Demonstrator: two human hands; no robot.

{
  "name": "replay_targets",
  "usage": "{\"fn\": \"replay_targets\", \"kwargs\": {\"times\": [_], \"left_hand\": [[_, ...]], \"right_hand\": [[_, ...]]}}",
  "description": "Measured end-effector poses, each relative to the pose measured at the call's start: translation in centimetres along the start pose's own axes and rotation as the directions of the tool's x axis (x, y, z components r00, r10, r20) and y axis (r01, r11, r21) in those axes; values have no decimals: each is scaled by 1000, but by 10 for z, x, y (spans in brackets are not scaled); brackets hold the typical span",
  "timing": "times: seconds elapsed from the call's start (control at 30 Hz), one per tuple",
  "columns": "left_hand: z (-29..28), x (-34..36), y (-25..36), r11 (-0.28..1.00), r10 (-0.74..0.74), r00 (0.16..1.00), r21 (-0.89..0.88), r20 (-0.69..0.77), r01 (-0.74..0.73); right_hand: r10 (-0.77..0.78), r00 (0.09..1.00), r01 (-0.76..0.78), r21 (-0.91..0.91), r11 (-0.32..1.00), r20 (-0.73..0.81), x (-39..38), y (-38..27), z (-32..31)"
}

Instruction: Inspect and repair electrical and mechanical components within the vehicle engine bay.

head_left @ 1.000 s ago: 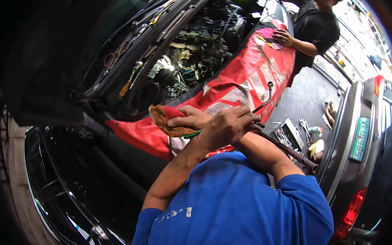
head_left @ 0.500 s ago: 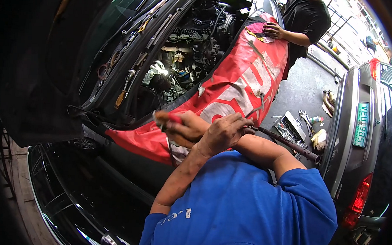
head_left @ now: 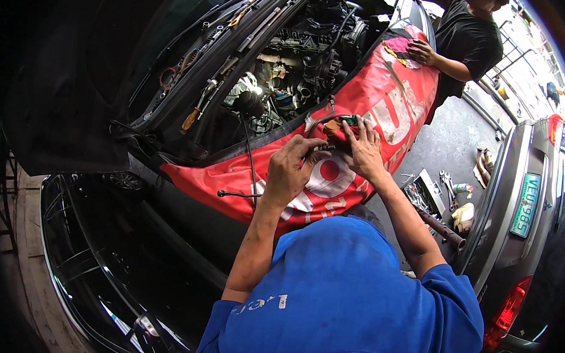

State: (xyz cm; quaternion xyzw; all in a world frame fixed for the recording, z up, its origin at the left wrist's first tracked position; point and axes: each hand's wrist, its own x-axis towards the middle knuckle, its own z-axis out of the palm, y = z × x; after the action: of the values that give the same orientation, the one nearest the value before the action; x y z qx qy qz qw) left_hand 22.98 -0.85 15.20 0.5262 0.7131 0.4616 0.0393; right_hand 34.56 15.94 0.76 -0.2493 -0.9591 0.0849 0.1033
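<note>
Engine bay open, red fender cover draped along it. Over that: right hand, fingers slightly spread; left hand, thumb and fingertips pinching. Rag under right fingers, grip unclear. Bent metal tube in left pinch, beside rag.

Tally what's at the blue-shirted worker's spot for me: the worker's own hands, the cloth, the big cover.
Worker's bare hands, left hand and right hand: 2
Orange-brown cloth with some green: 1
Large red sheet cover with white printing: 1
Total: 4
</note>
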Motion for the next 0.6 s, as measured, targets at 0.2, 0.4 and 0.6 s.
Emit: {"fn": "replay_targets", "kwargs": {"times": [0.2, 0.4, 0.6], "left_hand": [[-3, -15, -3, 997, -4, 998, 82, -56, 9], [-16, -33, -5, 992, -47, 992, 112, -115, 60], [-17, -48, -3, 987, -51, 983, 140, -177, 76]], "right_hand": [[63, 990, -44, 153, 987, -125, 1, -8, -2], [217, 940, -309, 927, 211, 263, 5, -45, -24], [-78, 943, -331, 939, -95, 324, 10, -86, -68]]}}
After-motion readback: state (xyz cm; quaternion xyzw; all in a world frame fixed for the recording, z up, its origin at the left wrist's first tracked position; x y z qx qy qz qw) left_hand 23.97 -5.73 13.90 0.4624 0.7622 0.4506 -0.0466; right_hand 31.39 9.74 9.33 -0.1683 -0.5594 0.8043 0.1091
